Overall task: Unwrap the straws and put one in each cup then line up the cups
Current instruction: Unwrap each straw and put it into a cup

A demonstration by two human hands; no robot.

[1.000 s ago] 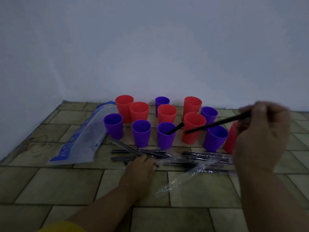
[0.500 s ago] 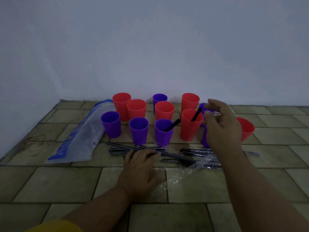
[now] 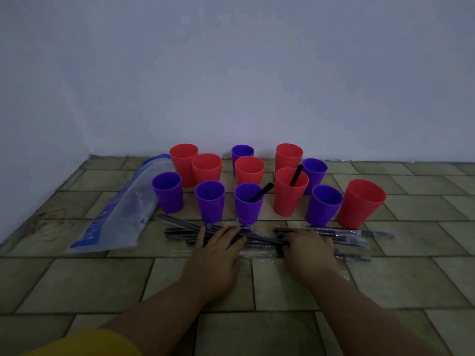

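Several red and purple cups stand in a loose cluster on the tiled floor near the wall. A purple cup (image 3: pixel 248 204) in the front row holds a black straw (image 3: pixel 261 192). The red cup (image 3: pixel 290 192) right of it also holds a black straw (image 3: pixel 295 175). In front of the cups lies a pile of wrapped straws (image 3: pixel 341 237). My left hand (image 3: pixel 218 249) rests flat on the pile's left part, fingers spread. My right hand (image 3: pixel 305 246) lies on its middle, fingers curled over the wrapped straws; whether it grips one I cannot tell.
A clear plastic bag with blue print (image 3: pixel 120 211) lies left of the cups. The rightmost red cup (image 3: pixel 359 204) leans outward in the wide-angle view. A white wall (image 3: pixel 231 73) rises just behind the cups. Tiled floor (image 3: pixel 77 278) stretches toward me.
My right hand put a black straw into the red cup, let go, and came down onto the pile of wrapped straws. My left hand stayed on the pile.
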